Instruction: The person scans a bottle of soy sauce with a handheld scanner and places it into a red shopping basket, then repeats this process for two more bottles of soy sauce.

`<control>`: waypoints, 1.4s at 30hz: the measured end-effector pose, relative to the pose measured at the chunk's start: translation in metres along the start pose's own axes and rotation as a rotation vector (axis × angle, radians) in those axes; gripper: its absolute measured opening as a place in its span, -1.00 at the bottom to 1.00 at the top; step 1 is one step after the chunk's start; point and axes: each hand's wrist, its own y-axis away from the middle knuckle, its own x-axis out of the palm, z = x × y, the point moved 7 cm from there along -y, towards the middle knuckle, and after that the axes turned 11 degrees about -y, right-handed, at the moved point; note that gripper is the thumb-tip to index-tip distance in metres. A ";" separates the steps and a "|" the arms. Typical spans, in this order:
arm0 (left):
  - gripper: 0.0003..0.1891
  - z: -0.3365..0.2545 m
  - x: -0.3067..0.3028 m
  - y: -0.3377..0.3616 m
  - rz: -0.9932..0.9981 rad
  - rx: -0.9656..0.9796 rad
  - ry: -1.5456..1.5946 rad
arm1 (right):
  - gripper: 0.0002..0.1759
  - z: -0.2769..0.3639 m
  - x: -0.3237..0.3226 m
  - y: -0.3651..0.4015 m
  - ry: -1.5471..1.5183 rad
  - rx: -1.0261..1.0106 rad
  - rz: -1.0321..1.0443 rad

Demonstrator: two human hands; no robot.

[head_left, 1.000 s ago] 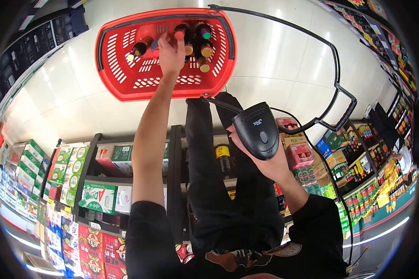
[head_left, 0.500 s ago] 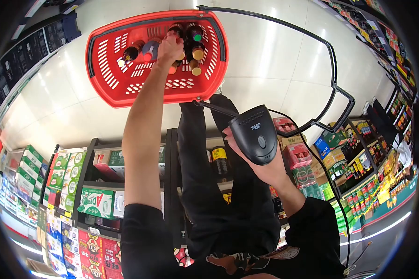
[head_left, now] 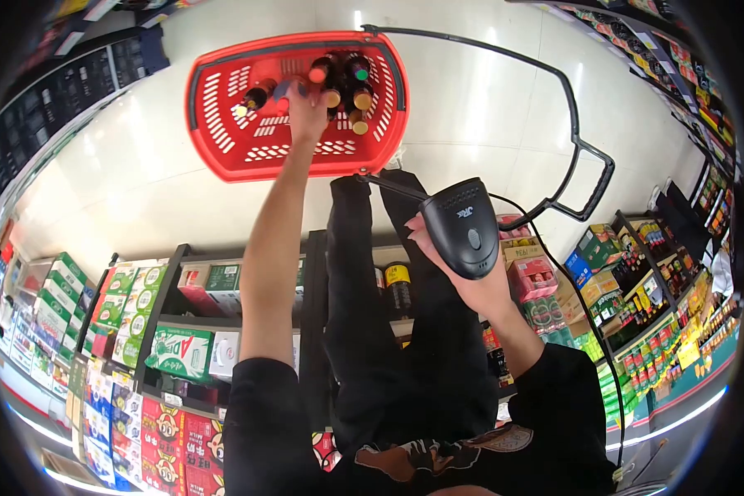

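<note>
My left hand (head_left: 307, 118) reaches into a red shopping basket (head_left: 215, 157), its fingers spread apart next to a bottle with a red cap (head_left: 283, 106). Its fingertips partly cover that bottle, but no firm grip shows. To the right of the hand stand several dark bottles, one with a green cap (head_left: 361, 74), one with a red cap (head_left: 317, 75) and others with gold caps (head_left: 362, 100). A tilted dark bottle (head_left: 255, 100) leans at the basket's left. My right hand (head_left: 481, 291) is closed around a black barcode scanner (head_left: 465, 227).
The basket's black handle (head_left: 577, 124) extends to the right over the pale tiled floor (head_left: 479, 91). From the scanner, a black cable (head_left: 566, 277) runs down the right side. Shelves hold boxed drinks (head_left: 178, 351) on the left and packs of cans (head_left: 546, 314) on the right.
My left hand has shifted away from the bottles at the basket's right, back towards me and beside the red-capped bottle. The basket and scanner sit slightly further right in view.
</note>
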 end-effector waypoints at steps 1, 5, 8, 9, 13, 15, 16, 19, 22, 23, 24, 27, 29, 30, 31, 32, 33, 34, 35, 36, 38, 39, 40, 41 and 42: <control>-0.39 0.016 -0.003 0.010 -0.145 0.238 -0.075 | -0.66 0.009 0.003 0.005 -0.031 -0.025 -0.008; -0.72 -0.011 -0.061 0.128 -0.053 0.153 0.124 | -0.78 0.036 0.007 0.051 -0.256 -0.119 -0.096; -0.73 -0.009 -0.083 0.211 0.092 0.039 0.089 | -0.88 0.065 0.006 0.088 -0.363 -0.210 -0.136; -0.74 -0.008 -0.083 0.235 0.109 0.089 0.235 | -0.89 0.071 0.005 0.101 -0.330 -0.241 -0.137; -0.79 -0.097 -0.107 0.322 0.343 0.100 0.115 | -0.90 0.096 0.000 0.144 -0.346 -0.334 -0.132; -0.80 -0.150 -0.123 0.349 0.363 0.125 0.089 | -0.86 0.104 -0.002 0.168 -0.420 -0.367 -0.123; -0.81 -0.177 -0.128 0.363 0.390 0.133 0.066 | -0.86 0.110 -0.007 0.179 -0.422 -0.387 -0.126; -0.82 -0.273 -0.167 0.398 0.324 0.252 0.036 | -0.82 0.126 -0.019 0.212 -0.386 -0.430 -0.139; -0.81 -0.343 -0.194 0.424 0.228 0.382 0.000 | -0.83 0.137 -0.029 0.235 -0.396 -0.530 -0.136; -0.80 -0.360 -0.201 0.430 0.170 0.451 -0.008 | -0.84 0.140 -0.032 0.239 -0.404 -0.550 -0.126; -0.80 -0.371 -0.204 0.435 0.163 0.463 -0.009 | -0.84 0.142 -0.033 0.243 -0.405 -0.563 -0.122; -0.79 -0.400 -0.209 0.452 0.095 0.548 0.017 | -0.81 0.150 -0.035 0.259 -0.416 -0.657 -0.115; -0.80 -0.414 -0.203 0.463 0.143 0.556 0.083 | -0.81 0.155 -0.034 0.267 -0.405 -0.703 -0.116; -0.80 -0.421 -0.200 0.469 0.189 0.555 0.151 | -0.81 0.158 -0.032 0.271 -0.392 -0.740 -0.114; -0.79 -0.428 -0.197 0.477 0.250 0.553 0.214 | -0.81 0.160 -0.030 0.274 -0.393 -0.749 -0.113; -0.79 -0.431 -0.196 0.482 0.249 0.561 0.212 | -0.81 0.161 -0.028 0.278 -0.397 -0.765 -0.119; -0.79 -0.438 -0.196 0.488 0.256 0.644 0.196 | -0.80 0.162 -0.026 0.281 -0.402 -0.779 -0.125; -0.79 -0.449 -0.198 0.495 0.263 0.727 0.178 | -0.80 0.161 -0.023 0.280 -0.407 -0.786 -0.123; -0.77 -0.453 -0.201 0.502 0.323 0.707 0.152 | -0.79 0.155 -0.018 0.283 -0.392 -0.768 -0.169; -0.77 -0.452 -0.202 0.502 0.324 0.711 0.148 | -0.78 0.153 -0.017 0.282 -0.367 -0.747 -0.213; -0.76 -0.449 -0.207 0.506 0.270 0.805 0.009 | -0.78 0.152 -0.009 0.284 -0.388 -0.754 -0.211; -0.76 -0.447 -0.210 0.508 0.235 0.864 -0.062 | -0.78 0.150 -0.004 0.286 -0.405 -0.757 -0.205; -0.76 -0.440 -0.214 0.509 0.236 0.864 -0.063 | -0.77 0.148 0.001 0.287 -0.422 -0.757 -0.199; -0.77 -0.434 -0.218 0.512 0.217 0.901 -0.121 | -0.77 0.145 0.006 0.288 -0.423 -0.756 -0.199; -0.78 -0.430 -0.222 0.514 0.194 0.939 -0.180 | -0.78 0.145 0.011 0.289 -0.421 -0.762 -0.176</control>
